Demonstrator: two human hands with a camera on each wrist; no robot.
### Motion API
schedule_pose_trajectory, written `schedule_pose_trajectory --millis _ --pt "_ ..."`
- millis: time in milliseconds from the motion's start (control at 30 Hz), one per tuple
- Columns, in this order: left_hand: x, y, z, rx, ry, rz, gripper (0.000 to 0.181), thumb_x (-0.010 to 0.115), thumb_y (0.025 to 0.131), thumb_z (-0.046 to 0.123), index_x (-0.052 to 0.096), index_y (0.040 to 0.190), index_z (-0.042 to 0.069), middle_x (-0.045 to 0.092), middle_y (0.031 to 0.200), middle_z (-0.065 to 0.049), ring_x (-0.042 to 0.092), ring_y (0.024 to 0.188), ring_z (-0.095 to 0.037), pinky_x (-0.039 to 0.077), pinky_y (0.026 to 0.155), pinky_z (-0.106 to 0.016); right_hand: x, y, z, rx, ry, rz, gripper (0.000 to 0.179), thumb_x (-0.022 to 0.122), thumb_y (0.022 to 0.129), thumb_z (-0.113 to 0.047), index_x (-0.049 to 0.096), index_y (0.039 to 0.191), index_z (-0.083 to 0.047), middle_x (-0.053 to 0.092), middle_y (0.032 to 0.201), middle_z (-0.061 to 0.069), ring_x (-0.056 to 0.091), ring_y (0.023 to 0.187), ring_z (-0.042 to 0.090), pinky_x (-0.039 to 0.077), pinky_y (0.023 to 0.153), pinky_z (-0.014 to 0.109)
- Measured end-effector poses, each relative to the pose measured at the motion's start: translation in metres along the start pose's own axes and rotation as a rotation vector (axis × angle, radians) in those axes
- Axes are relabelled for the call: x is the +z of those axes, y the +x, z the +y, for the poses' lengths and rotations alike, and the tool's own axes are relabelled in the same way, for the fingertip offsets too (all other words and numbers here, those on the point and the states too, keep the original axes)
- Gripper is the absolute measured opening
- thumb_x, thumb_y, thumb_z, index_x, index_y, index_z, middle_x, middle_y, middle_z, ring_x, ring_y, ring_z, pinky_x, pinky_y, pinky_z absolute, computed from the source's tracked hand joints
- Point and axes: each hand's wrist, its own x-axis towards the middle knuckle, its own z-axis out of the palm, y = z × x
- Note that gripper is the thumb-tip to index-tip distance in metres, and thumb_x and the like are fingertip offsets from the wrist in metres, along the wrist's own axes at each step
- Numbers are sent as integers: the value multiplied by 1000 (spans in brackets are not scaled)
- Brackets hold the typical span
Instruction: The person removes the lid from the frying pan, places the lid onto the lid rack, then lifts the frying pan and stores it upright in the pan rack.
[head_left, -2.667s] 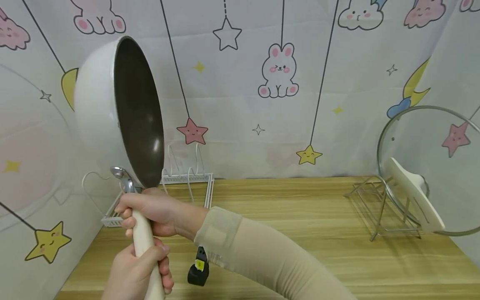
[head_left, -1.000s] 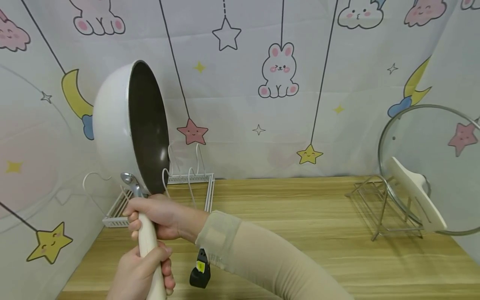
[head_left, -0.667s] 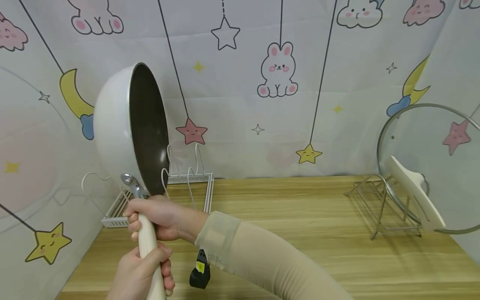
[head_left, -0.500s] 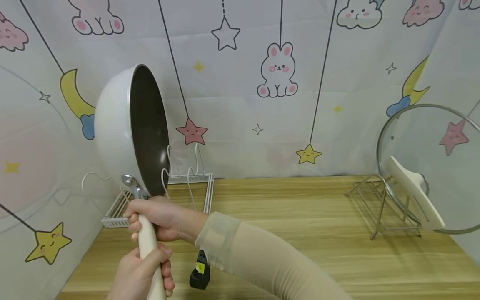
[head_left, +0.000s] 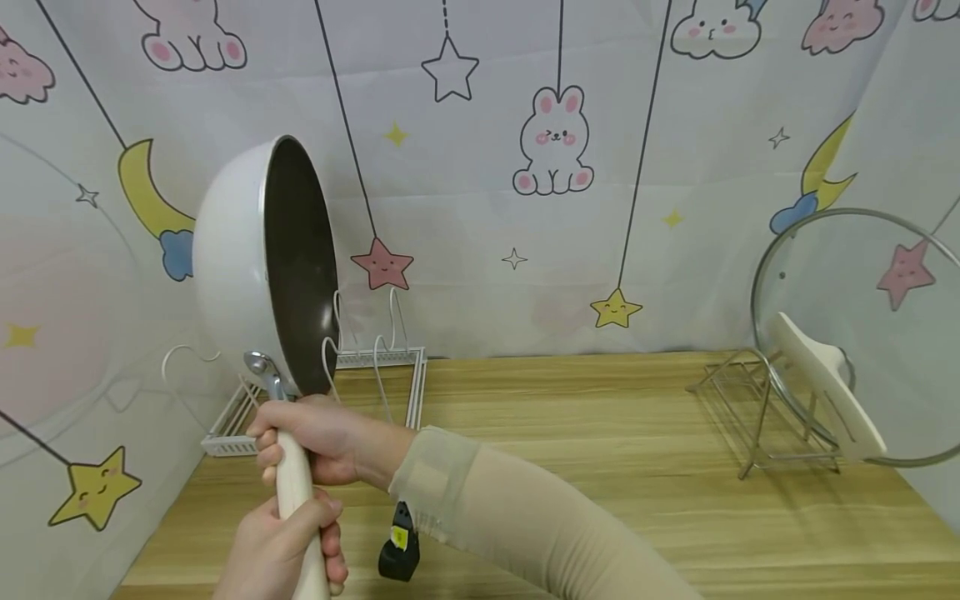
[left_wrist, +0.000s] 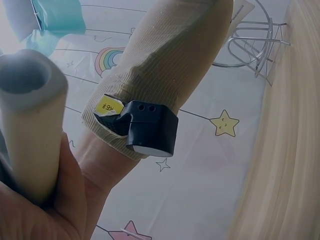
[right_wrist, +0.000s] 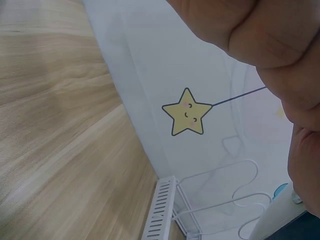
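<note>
A deep frying pan (head_left: 232, 258), white outside and dark inside, is held up on its side at the left of the head view, its opening facing right. My right hand (head_left: 322, 437) grips the top of its cream handle (head_left: 294, 475), just below the metal joint. Lower down, my left hand (head_left: 285, 546) holds the same handle with the thumb laid across it. In the left wrist view the hollow handle end (left_wrist: 30, 85) rises out of the left hand (left_wrist: 45, 210). Curled fingers of the right hand (right_wrist: 275, 50) fill the upper right of the right wrist view.
A white wire rack (head_left: 378, 358) stands behind and below the pan at the back left of the wooden table (head_left: 562, 433). At the right, a metal rack (head_left: 757, 417) bears a glass lid (head_left: 825, 275) and a white slotted turner (head_left: 828, 387). A patterned cloth hangs behind.
Over these seconds the pan has come down and slightly right, in front of the white rack, with both hands still on the handle. In the last second it sinks only a little.
</note>
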Motion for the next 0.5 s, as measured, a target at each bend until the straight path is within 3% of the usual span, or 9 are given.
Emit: schedule_pose_trajectory --millis 500 --pt "-4 9 -4 -3 -27 -88 25 55 89 23 54 70 8 58 54 -1 61 48 -18 56 56 -37 -5 4 2 1 17 -11 23 42 85 -6 39 64 -15 34 55 -8 32 49 3 37 49 17"
